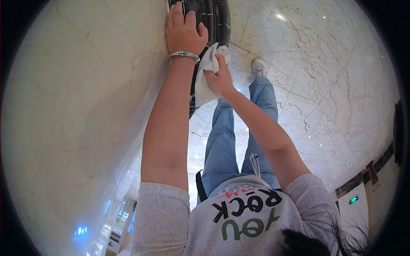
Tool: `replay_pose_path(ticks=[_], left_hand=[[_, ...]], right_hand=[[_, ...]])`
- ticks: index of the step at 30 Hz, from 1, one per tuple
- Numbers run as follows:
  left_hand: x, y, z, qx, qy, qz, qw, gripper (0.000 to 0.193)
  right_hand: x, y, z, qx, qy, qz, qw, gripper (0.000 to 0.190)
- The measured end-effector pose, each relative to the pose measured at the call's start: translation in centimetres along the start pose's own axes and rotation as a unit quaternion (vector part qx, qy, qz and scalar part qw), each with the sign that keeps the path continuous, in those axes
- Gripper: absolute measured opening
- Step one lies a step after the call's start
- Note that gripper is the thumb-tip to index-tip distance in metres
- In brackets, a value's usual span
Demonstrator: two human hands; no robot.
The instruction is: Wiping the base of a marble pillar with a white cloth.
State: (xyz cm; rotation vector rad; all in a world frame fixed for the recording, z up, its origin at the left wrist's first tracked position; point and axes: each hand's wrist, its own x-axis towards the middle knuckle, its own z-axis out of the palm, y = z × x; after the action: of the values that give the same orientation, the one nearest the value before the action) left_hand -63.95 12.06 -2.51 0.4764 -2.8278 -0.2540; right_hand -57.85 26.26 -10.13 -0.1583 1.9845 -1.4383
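Note:
A dark, white-veined marble ledge [219,19] with long mouldings juts from the pale wall. My left hand [186,30] rests on its top end, palm down with fingers spread, where it meets the wall. A beaded bracelet [185,56] circles that wrist. In my right hand [221,78] is a crumpled white cloth [206,86], gripped between thumb and fingers. The cloth lies against the outer side of the ledge, just below my left hand. Part of the ledge is hidden behind the cloth and my left forearm.
A pale, veined stone wall [80,96] rises along my left. Glossy marble floor [307,83] spreads beneath my legs and to the right. My shoe [259,68] stands near the ledge. Behind me, a green lit sign [353,200] shows on a white surface.

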Motion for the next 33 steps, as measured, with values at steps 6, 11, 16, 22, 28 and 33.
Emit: replay_pose_path(ticks=[6, 11, 16, 22, 28, 33], left_hand=[[-4.6, -0.8, -0.9, -0.01, -0.014, 0.054, 0.998, 0.032], [-7.7, -1.0, -1.7, 0.01, -0.042, 0.037, 0.998, 0.03], [-7.9, -0.5, -1.5, -0.001, -0.044, 0.03, 0.999, 0.029], [-7.6, -0.6, -1.6, -0.022, -0.04, 0.034, 0.998, 0.026], [-7.7, -0.9, -1.4, -0.054, -0.007, 0.054, 0.997, 0.025], [-7.4, -0.6, -0.8, -0.04, 0.024, 0.071, 0.996, 0.024]], right_hand=[[6.4, -2.5, -2.3, 0.007, -0.035, -0.022, 0.999, 0.049], [10.2, -4.9, -2.9, -0.073, -0.038, -0.042, 0.996, 0.05], [10.7, -4.6, -2.9, -0.061, -0.015, -0.025, 0.998, 0.052], [7.9, -2.4, -1.4, -0.053, 0.024, -0.043, 0.997, 0.054], [-0.8, 0.1, 1.8, -0.006, 0.068, -0.039, 0.997, 0.053], [-7.1, 3.2, 4.9, 0.002, 0.113, -0.01, 0.994, 0.051]])
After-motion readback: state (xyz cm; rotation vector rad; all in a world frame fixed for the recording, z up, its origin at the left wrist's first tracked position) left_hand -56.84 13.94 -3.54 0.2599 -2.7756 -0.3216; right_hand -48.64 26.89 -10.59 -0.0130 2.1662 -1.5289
